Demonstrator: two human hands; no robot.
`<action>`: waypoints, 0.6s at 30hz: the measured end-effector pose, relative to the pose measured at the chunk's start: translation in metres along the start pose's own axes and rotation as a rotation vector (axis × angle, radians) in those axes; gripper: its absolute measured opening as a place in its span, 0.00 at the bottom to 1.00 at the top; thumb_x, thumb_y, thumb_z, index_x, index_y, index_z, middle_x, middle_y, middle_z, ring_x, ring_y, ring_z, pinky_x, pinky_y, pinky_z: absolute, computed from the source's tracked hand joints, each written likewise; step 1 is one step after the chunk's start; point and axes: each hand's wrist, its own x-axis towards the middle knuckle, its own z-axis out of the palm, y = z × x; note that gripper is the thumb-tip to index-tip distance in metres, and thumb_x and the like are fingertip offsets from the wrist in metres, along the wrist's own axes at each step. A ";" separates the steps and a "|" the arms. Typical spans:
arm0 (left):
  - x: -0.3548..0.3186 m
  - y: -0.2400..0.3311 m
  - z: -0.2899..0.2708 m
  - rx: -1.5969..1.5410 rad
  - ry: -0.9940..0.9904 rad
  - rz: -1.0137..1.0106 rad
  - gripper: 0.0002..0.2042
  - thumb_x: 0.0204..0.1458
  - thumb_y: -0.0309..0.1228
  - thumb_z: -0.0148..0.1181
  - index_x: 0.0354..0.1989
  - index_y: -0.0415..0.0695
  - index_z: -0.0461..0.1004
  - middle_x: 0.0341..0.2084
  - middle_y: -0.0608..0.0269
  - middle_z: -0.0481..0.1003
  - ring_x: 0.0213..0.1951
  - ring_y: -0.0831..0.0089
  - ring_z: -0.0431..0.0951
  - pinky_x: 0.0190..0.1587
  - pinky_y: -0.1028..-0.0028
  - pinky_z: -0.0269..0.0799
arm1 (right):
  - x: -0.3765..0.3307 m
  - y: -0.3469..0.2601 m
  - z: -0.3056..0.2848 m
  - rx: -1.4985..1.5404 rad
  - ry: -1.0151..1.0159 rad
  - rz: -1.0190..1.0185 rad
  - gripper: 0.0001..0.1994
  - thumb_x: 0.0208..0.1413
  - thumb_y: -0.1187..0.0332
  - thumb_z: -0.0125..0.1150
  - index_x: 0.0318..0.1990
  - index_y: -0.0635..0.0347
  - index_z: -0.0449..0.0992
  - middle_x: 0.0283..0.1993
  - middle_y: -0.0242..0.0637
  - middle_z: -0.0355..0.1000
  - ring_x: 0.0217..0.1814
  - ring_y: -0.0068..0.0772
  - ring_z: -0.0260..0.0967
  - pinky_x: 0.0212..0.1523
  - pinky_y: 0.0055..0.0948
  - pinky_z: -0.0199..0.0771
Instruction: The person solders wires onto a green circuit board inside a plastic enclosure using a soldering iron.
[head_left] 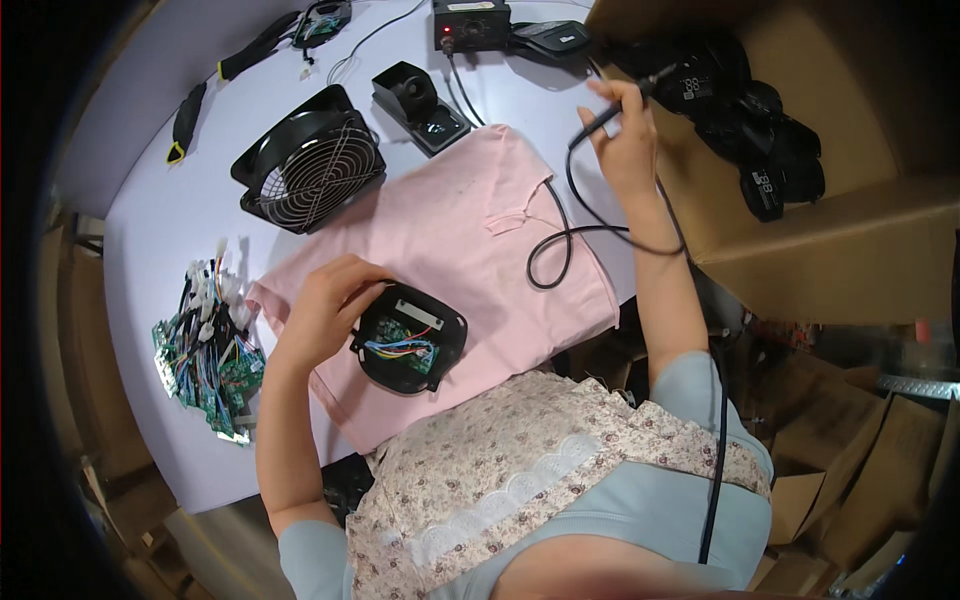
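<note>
My left hand [335, 308] grips the upper left rim of a black plastic housing [378, 372], which lies open side up on a pink cloth [500, 270]. Inside it sit a green circuit board [402, 340], a pale rectangular part and several coloured wires. Up at the right, my right hand [630, 150] is closed around a soldering iron [600, 122], held well away from the housing. Its tip points up and right, towards the cardboard box. The iron's black cable [545, 285] loops across the cloth and passes by my right forearm.
A black fan with a wire guard [315, 175] stands beyond the cloth, beside a black stand [415, 105]. A black power unit [470, 25] shows a red light. Wired circuit boards [210, 350] are piled left. Black housings [745, 130] fill part of a cardboard box [820, 260].
</note>
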 end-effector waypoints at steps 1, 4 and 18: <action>-0.011 0.003 -0.004 -0.056 0.034 -0.068 0.06 0.62 0.22 0.63 0.45 0.36 0.82 0.36 0.53 0.80 0.40 0.57 0.80 0.46 0.64 0.75 | 0.011 0.016 0.010 -0.106 0.007 -0.125 0.24 0.54 0.75 0.77 0.58 0.54 0.75 0.50 0.37 0.82 0.50 0.43 0.77 0.50 0.40 0.77; -0.053 -0.006 -0.013 0.042 0.287 -0.062 0.05 0.61 0.20 0.64 0.44 0.34 0.81 0.35 0.54 0.80 0.39 0.62 0.81 0.45 0.68 0.76 | 0.031 0.064 0.055 -0.329 -0.127 -0.167 0.36 0.46 0.77 0.78 0.64 0.45 0.71 0.50 0.37 0.81 0.57 0.54 0.75 0.56 0.54 0.75; -0.529 -0.090 0.087 -0.219 1.632 -0.937 0.11 0.69 0.30 0.66 0.53 0.38 0.82 0.36 0.70 0.81 0.37 0.81 0.77 0.41 0.78 0.74 | 0.081 0.218 0.042 -0.653 -0.183 -0.243 0.21 0.53 0.67 0.75 0.55 0.35 0.82 0.42 0.35 0.86 0.40 0.51 0.83 0.40 0.50 0.81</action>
